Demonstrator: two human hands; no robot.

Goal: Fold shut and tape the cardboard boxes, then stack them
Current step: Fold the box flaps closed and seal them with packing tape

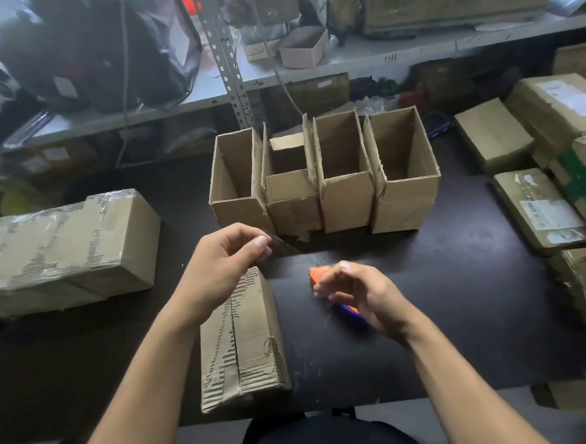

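The closed box [242, 341] lies flat on the bench [461, 297] at about six o'clock, under the left hand [223, 260], whose grip pinches a strip of clear tape [282, 244]. The right hand [358, 295] at four o'clock is curled round an orange and blue tape dispenser [337, 293]. Its torn, ridged cardboard looks light and easily crushed, so I would hold it by both long sides; the film will likely cling and wrinkle.

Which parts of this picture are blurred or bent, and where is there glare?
Head view: the right hand and the orange tool under it are motion-blurred; the shelf bows from wide-angle distortion; glare lies on the taped box at left; the open boxes look sharp.
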